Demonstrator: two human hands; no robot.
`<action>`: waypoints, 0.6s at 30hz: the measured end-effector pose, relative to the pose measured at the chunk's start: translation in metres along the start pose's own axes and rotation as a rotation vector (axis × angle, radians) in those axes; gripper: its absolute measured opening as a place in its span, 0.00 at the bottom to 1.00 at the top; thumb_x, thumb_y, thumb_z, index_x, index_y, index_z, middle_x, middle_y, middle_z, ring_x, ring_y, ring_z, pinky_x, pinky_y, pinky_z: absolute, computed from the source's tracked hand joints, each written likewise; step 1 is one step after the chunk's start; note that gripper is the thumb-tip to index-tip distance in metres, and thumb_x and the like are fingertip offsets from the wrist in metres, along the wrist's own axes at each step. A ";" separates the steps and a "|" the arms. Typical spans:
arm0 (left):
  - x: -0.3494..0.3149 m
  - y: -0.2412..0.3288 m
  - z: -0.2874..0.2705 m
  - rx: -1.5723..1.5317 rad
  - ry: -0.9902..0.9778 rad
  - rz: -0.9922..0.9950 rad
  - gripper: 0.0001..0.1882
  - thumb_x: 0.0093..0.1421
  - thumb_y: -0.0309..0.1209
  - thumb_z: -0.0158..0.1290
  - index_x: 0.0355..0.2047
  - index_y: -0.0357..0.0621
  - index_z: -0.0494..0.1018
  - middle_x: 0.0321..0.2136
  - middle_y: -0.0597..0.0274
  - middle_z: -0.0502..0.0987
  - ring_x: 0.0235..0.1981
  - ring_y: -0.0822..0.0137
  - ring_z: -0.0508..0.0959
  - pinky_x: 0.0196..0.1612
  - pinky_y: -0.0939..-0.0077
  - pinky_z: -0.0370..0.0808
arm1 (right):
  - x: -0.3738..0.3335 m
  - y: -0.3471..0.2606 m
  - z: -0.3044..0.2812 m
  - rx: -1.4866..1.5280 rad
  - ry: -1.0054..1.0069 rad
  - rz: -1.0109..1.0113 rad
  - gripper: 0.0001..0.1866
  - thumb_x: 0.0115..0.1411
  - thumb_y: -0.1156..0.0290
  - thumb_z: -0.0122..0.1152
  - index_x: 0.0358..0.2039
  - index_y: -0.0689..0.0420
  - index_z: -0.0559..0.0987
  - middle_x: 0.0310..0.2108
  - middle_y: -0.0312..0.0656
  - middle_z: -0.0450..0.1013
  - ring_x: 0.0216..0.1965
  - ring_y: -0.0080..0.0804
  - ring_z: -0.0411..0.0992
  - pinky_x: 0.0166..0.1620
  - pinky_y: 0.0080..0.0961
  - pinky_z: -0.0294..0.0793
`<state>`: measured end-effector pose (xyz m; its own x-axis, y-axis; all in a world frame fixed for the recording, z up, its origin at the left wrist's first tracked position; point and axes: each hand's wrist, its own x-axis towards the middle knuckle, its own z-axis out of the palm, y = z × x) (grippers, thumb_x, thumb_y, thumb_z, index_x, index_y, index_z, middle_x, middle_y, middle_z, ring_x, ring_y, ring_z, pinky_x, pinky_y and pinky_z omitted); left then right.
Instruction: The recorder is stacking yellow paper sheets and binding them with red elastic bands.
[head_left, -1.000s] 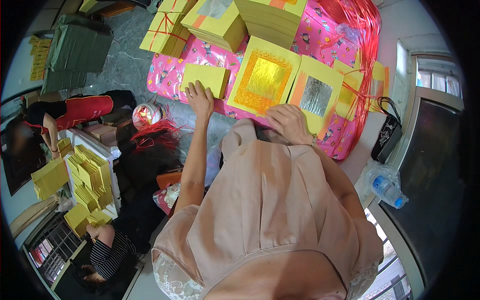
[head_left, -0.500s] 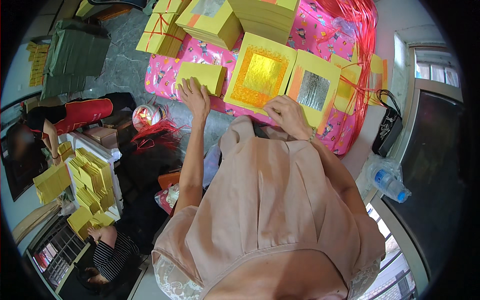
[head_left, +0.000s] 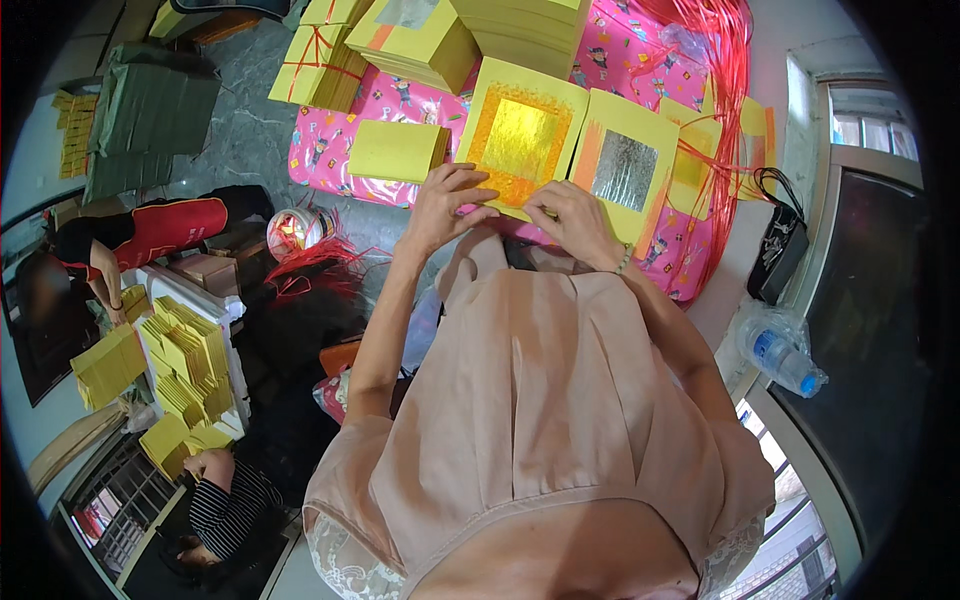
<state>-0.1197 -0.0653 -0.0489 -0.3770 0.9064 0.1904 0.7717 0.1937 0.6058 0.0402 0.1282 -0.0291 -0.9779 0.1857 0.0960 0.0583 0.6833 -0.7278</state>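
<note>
A yellow paper sheet with a gold foil square (head_left: 522, 135) and an orange border lies on top of a stack in front of me. My left hand (head_left: 447, 208) is at the stack's lower left corner, fingers out and thumb apart. Along its lower right edge, my right hand (head_left: 575, 222) has its fingers curled in a pinch on the paper; the fingertips are partly hidden. Beside it on the right is a yellow stack with a silver foil square (head_left: 624, 172). A smaller folded yellow paper stack (head_left: 398, 151) lies to the left, untouched.
Pink patterned cloth (head_left: 325, 150) covers the table. Tall yellow paper stacks (head_left: 425, 55) and a tied bundle (head_left: 318, 65) stand behind. Red strands (head_left: 728, 130) hang at the right, near a black bag (head_left: 779, 250) and bottle (head_left: 785, 360). Two people handle yellow paper at the left.
My left hand has left the small folded stack and moved right to the gold-foil sheet's lower left corner. The right hand stays at that sheet's lower edge, slightly shifted.
</note>
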 end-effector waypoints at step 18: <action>0.018 0.008 -0.017 0.039 -0.120 0.010 0.15 0.52 0.42 0.62 0.39 0.51 0.83 0.40 0.61 0.79 0.43 0.59 0.75 0.46 0.67 0.73 | 0.003 0.005 -0.009 0.015 -0.088 0.001 0.10 0.58 0.64 0.63 0.32 0.58 0.77 0.29 0.43 0.74 0.32 0.43 0.74 0.34 0.36 0.74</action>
<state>-0.1292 -0.0541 -0.0273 -0.3071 0.9463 0.1010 0.7954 0.1970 0.5732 0.0392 0.1389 -0.0263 -0.9917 0.1236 0.0356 0.0572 0.6722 -0.7382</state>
